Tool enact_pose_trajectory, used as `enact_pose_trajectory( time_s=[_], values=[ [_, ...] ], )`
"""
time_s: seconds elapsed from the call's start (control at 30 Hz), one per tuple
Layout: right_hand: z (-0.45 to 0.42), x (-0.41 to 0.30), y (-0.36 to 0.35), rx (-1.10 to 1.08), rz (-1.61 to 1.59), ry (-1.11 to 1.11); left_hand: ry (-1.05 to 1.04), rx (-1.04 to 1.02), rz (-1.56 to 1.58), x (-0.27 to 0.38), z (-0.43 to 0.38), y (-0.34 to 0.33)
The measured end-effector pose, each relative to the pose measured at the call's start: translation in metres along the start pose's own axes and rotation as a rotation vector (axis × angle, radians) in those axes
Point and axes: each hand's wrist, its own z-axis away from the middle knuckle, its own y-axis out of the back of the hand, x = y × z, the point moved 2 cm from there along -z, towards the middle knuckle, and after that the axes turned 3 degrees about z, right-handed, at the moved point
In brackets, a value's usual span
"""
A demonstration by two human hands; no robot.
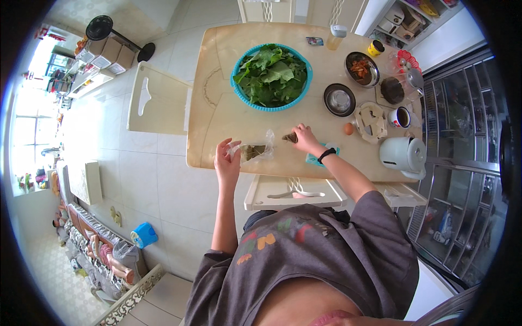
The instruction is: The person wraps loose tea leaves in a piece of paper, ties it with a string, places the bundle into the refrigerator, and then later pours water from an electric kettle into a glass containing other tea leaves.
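My left hand [226, 159] pinches the edge of a clear plastic bag [269, 142] near the table's front left edge. Dried brownish-green leaves or herbs [255, 152] show inside the bag, which lies on the tabletop with its mouth towards the right. To the right of it, my right hand [305, 139] grips a small dark brown clump [290, 137], apart from the bag; the kind of clump is too small to tell. Partly under my right wrist lies a turquoise packet [316, 159]. Beyond both hands stands a turquoise plastic basket [272, 109] heaped with green leafy vegetables [273, 75].
On the table's right side are a brown egg [348, 129], a steel bowl [339, 100], a dish of reddish food [359, 69], a mug [399, 117] and a pale electric kettle [403, 155]. A bottle [336, 37] stands at the back. Chairs [159, 100] flank the table; a person [108, 256] lies on a sofa.
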Motion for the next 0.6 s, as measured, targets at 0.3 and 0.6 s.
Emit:
enact_pose_trajectory(
  time_s=[0.3, 0.6],
  values=[
    [-0.036, -0.134, 0.054, -0.368, -0.461, 0.056, -0.033, -0.018, 0.047, -0.003, 0.006, 0.003],
    [-0.035, -0.171, -0.007, -0.147, -0.45, 0.182, -0.09, 0.06, -0.02, -0.031, 0.014, 0.024]
  ],
)
